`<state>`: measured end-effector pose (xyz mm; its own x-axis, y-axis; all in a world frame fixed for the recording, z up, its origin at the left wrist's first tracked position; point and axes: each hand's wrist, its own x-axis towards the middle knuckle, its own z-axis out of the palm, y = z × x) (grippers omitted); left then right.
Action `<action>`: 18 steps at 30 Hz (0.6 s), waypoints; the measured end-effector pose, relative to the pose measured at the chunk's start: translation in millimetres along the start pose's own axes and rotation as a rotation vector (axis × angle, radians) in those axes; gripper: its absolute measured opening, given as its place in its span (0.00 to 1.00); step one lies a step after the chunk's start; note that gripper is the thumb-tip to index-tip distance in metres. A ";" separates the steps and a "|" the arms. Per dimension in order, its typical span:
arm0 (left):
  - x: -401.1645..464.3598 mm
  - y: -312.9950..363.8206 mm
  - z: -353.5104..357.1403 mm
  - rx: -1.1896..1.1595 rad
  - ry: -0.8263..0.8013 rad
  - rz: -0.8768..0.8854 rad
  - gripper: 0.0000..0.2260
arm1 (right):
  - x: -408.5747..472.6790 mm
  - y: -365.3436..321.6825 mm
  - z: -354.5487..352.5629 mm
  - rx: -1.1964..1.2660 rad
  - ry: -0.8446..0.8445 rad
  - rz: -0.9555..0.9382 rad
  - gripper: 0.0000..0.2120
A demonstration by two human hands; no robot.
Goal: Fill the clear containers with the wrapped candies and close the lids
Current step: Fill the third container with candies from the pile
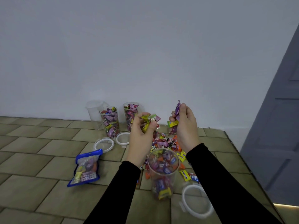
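Observation:
A clear container (163, 173), partly filled with wrapped candies, stands open near me between my forearms. My left hand (142, 135) grips a bunch of wrapped candies (149, 121) above the loose candy pile (166, 143). My right hand (184, 125) holds more candies, a purple wrapper (178, 109) sticking up from its fingers. Two full containers (110, 122) (130, 115) stand open by the wall, with an empty one (94, 110) behind them. Their white-rimmed lids (104, 144) (123, 138) lie on the surface; a third lid (197, 201) lies at the near right.
A blue-edged candy bag (86, 168) lies on its side at the left. The tiled surface (40, 151) ends at a white wall behind and drops off along the right edge, beside a grey door (275, 126).

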<state>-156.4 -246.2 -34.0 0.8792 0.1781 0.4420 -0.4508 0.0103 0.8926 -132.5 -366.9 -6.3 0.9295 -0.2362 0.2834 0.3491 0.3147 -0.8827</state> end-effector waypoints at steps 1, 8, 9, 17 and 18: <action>-7.1 1.4 0.5 0.016 -0.006 0.008 0.10 | -6.5 0.1 -0.8 -0.002 0.011 -0.005 0.12; -43.8 0.9 0.6 0.024 0.011 0.040 0.10 | -42.0 5.8 -7.3 -0.068 0.113 -0.086 0.11; -47.2 0.6 0.8 0.003 0.013 0.043 0.10 | -44.2 7.5 -7.1 -0.070 0.125 -0.087 0.11; -52.6 -5.8 1.7 -0.012 0.050 0.072 0.10 | -48.7 17.1 -7.8 -0.082 0.189 -0.017 0.13; -52.1 -6.6 1.8 -0.014 0.053 0.065 0.10 | -47.9 17.4 -7.5 -0.083 0.193 -0.014 0.12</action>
<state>-199.0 -257.3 -62.8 0.8386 0.2304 0.4937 -0.5095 0.0111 0.8604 -171.8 -357.1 -38.1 0.8819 -0.4141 0.2254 0.3430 0.2355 -0.9093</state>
